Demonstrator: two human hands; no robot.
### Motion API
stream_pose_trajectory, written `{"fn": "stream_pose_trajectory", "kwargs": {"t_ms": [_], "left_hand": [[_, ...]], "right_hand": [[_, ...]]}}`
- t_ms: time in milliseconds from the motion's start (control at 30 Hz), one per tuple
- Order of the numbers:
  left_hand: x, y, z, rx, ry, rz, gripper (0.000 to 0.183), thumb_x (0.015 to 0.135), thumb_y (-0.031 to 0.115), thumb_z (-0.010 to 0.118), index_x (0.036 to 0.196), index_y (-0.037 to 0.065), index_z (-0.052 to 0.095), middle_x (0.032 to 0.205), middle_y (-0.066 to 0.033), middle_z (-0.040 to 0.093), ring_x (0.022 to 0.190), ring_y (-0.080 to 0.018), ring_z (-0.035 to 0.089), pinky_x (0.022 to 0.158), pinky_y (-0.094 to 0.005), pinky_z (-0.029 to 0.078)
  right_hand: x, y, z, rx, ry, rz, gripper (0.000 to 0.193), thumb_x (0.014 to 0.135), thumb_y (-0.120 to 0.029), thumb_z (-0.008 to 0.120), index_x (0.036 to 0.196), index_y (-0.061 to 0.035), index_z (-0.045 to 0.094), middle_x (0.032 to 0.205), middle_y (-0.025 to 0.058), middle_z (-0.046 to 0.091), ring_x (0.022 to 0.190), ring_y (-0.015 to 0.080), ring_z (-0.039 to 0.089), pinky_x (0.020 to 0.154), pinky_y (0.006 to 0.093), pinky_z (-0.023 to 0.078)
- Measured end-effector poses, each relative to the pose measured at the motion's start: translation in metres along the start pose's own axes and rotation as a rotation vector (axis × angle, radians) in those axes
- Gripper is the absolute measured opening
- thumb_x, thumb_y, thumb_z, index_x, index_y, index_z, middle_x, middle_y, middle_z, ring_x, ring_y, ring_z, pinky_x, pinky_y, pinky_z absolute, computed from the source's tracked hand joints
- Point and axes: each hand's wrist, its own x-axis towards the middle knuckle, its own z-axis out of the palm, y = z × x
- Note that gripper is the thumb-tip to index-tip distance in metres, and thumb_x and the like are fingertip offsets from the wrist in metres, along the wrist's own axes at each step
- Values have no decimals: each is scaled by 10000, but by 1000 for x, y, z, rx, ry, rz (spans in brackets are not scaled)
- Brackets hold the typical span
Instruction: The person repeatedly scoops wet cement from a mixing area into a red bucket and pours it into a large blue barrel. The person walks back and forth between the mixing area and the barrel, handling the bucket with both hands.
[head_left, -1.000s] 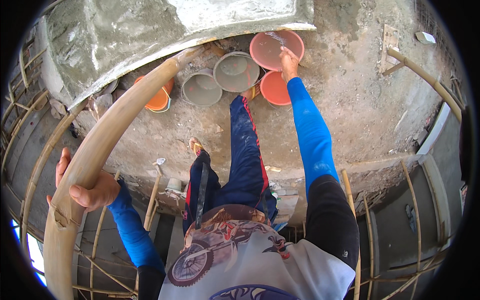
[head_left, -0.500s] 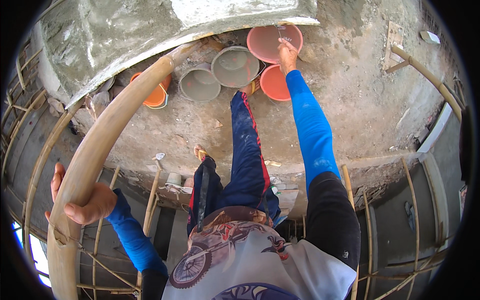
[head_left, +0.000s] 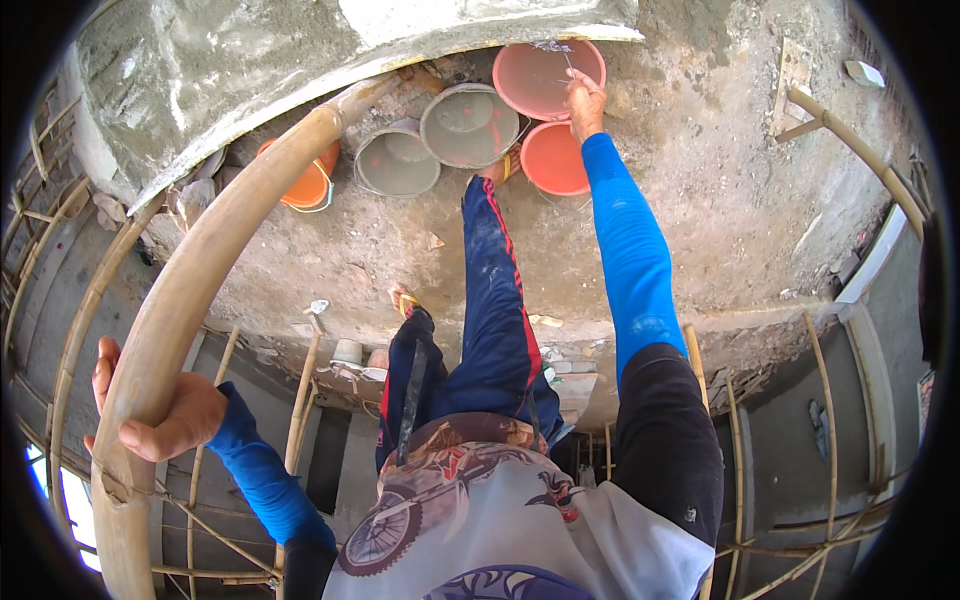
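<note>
My left hand (head_left: 180, 415) is wrapped round a thick bamboo pole (head_left: 235, 220), with the thumb across its front and the other fingers partly behind it. Stretched far forward, my right hand (head_left: 587, 100) grips a tool with a thin metal stem (head_left: 569, 60). Its pale end is over the wide pink basin (head_left: 520, 85), and its exact kind is too small to tell. Just below that basin stands a smaller red-orange bucket (head_left: 556, 165), close under my right wrist. Two grey buckets, one round and wide (head_left: 468, 130) and one beside it (head_left: 395, 165), stand to the left.
An orange bucket (head_left: 308, 187) stands behind the pole. A rough, plastered ledge (head_left: 230, 80) overhangs the top left. Thinner bamboo poles (head_left: 303, 400) rise along the near side above a lower level. At right, another bamboo pole (head_left: 865, 155) slants over the dirty concrete floor (head_left: 720, 220).
My right hand has shifted slightly right and down, and the tool's pale end now shows near the basin's far rim. My left hand keeps its hold on the bamboo pole.
</note>
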Motion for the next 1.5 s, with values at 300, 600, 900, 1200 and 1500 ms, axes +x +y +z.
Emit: {"fn": "stream_pose_trajectory", "kwargs": {"t_ms": [300, 600, 900, 1200, 1500], "left_hand": [[7, -8, -5, 32, 23, -7, 679, 707, 529, 533, 1031, -63, 613, 985, -227, 637, 996, -349, 634, 932, -450, 480], [18, -17, -25, 102, -47, 99, 858, 658, 651, 558, 1041, -115, 610, 1057, -296, 614, 1039, -385, 621, 1010, -478, 434], [-121, -69, 42, -51, -223, -251, 829, 875, 683, 366, 1269, -35, 491, 1330, -277, 460, 1254, -404, 450, 1098, -547, 264], [-417, -225, 111, -226, -1299, -899, 492, 995, 418, 444, 1218, -1, 575, 1192, -143, 610, 1084, -240, 587, 934, -373, 443], [-470, -297, 223, -329, -963, -1505, 732, 886, 661, 446, 1258, 33, 509, 1124, -152, 580, 977, -292, 563, 879, -408, 446]], "right_hand": [[14, 0, -18, -124, 28, -63, 391, 748, -69, 566, 1122, 5, 655, 844, 87, 644, 689, 159, 569, 645, 302, 467], [-60, 87, -56, -589, 226, -197, 436, 771, -204, 666, 1148, 7, 606, 890, 132, 674, 832, 263, 636, 815, 336, 477], [-45, 242, -75, -146, 54, 170, 324, 862, -237, 641, 1068, 11, 674, 1003, 101, 694, 957, 164, 629, 872, 284, 458], [2, 272, -96, 145, 364, 213, 391, 926, -279, 569, 1068, 81, 625, 1038, 172, 673, 975, 247, 650, 906, 328, 487], [-162, 165, 71, 182, -491, -70, 498, 993, -294, 448, 1318, 82, 472, 1350, 232, 497, 1286, 279, 450, 1097, 347, 319]]}}
